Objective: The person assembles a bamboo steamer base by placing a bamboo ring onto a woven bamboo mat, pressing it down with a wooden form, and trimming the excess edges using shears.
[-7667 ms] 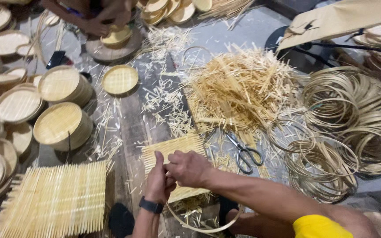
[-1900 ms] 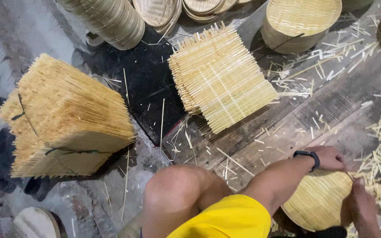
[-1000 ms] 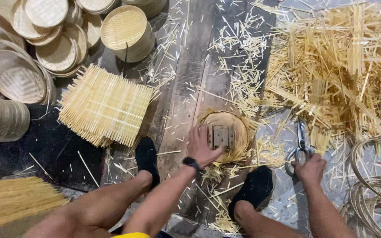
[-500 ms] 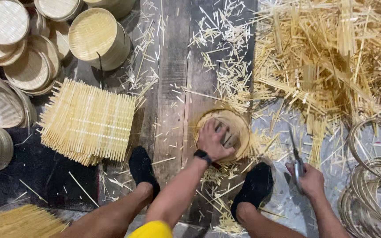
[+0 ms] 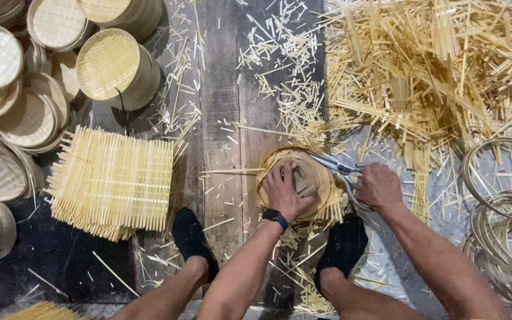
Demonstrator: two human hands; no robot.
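My left hand presses flat on a round woven bamboo disc that lies on the floor between my feet, with a small block under the fingers. My right hand grips a pair of metal scissors. The blades are spread at the disc's upper right rim, where bamboo slat ends stick out. A black watch sits on my left wrist.
A stack of square woven bamboo mats lies at the left. Round bamboo lids and baskets crowd the upper left. A big heap of bamboo strips fills the upper right. Coiled bamboo rings lie at the right. My black shoes rest on wooden planks.
My right hand picked up the scissors from the floor and brought them left to the disc's rim. My left hand stays pressed on the disc. The view has shifted slightly.
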